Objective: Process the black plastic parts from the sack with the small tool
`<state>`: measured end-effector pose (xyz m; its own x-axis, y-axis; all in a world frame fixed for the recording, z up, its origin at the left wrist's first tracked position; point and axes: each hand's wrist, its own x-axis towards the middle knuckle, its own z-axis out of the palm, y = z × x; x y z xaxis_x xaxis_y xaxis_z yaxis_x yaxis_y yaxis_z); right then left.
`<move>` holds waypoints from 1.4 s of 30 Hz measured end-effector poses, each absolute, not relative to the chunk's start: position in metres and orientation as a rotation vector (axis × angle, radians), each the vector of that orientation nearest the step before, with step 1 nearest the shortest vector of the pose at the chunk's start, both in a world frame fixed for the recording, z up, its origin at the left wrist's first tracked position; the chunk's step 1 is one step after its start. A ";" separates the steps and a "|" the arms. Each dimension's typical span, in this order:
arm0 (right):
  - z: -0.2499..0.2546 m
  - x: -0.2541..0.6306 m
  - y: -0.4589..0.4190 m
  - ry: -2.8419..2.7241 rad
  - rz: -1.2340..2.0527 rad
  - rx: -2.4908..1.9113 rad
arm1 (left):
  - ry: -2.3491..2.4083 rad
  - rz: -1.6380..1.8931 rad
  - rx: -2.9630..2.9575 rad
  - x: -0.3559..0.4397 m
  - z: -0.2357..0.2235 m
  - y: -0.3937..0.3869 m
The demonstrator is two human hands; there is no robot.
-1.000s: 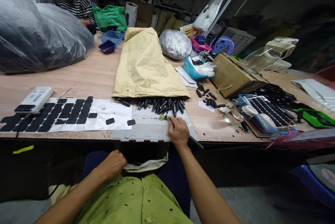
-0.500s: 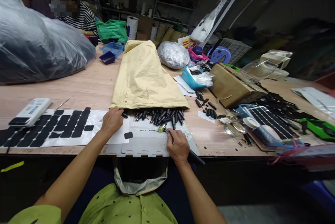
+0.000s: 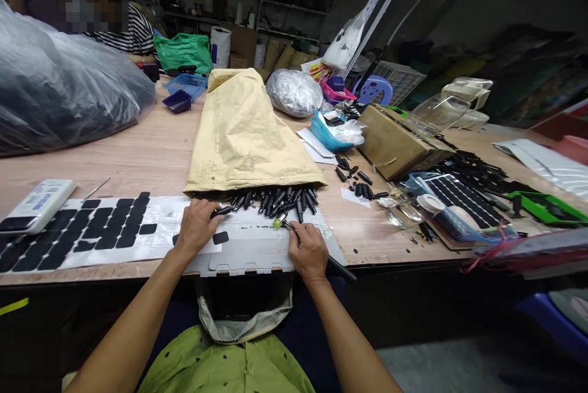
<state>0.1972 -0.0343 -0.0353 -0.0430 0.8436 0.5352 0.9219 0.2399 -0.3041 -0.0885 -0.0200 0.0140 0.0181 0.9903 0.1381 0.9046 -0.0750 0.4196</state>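
My left hand [image 3: 195,224] is closed on a small black cylindrical part [image 3: 223,212], whose end sticks out to the right of the fingers. In my right hand [image 3: 310,252] is a long black-handled tool [image 3: 340,267] with a metal shaft and a yellow-green tip; its kind I cannot make out. The tip lies over a grey board [image 3: 257,252], just in front of a heap of black cylindrical parts [image 3: 280,200]. That heap spills out from under a cream-coloured bag [image 3: 248,142]. Beside my left wrist, a black rounded sticker [image 3: 221,237] lies on white paper.
A white sheet of black stickers [image 3: 156,212] and a white device [image 3: 39,206] lie at left. A large plastic bag [image 3: 68,81] stands behind them, near a person in stripes. To the right are a cardboard box [image 3: 395,142], a blue basket [image 3: 328,136] and a green tray [image 3: 546,209].
The view has shifted slightly, so most things sit further left. The black part in my left hand now shows more of its length. My right hand keeps its hold on the tool.
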 end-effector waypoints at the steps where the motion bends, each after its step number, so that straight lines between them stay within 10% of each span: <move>1: -0.035 0.197 -0.034 -1.892 -0.161 -1.611 | 1.912 0.614 2.068 -0.080 0.016 -0.021; 42: -0.001 0.164 -0.063 -1.857 0.526 -1.423 | 1.700 0.628 2.016 -0.013 -0.008 -0.022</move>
<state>0.1637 -0.0632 -0.0011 -0.1248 0.9463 0.2984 0.6496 0.3052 -0.6963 -0.0134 -0.0219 -0.0078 0.1471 0.9868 0.0672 0.7935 -0.1583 0.5877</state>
